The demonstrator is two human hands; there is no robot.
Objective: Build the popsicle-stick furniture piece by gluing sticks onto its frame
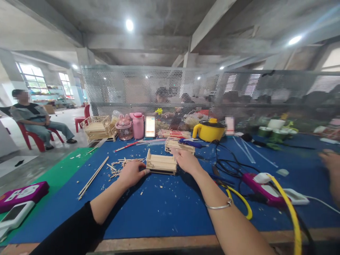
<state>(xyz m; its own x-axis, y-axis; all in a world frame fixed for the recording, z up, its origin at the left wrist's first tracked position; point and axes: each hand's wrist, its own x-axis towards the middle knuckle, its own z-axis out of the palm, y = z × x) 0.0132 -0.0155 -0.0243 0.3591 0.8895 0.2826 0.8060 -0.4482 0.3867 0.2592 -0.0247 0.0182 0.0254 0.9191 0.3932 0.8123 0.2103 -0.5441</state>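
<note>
A small bed-shaped model of pale wooden sticks (162, 163) rests on the blue mat (159, 212), with a raised end on its left. My left hand (133, 173) grips that left end, its thumb along the base. At the opposite end, my right hand (184, 160) has its fingers closed about the right edge; their tips are partly hidden. Just behind lies a second stick model (170, 144), with a blue glue gun (191, 143) by it. Loose short sticks (115, 169) are scattered beside my left hand, and longer sticks (93, 177) lie farther left.
A yellow pot (211, 131), pink flask (137, 126) and larger stick model (98, 128) line the back before a perforated metal screen (138, 83). Cables and a purple power strip (261, 187) occupy the right. Another person's hand (332, 163) shows at far right; a person sits at left.
</note>
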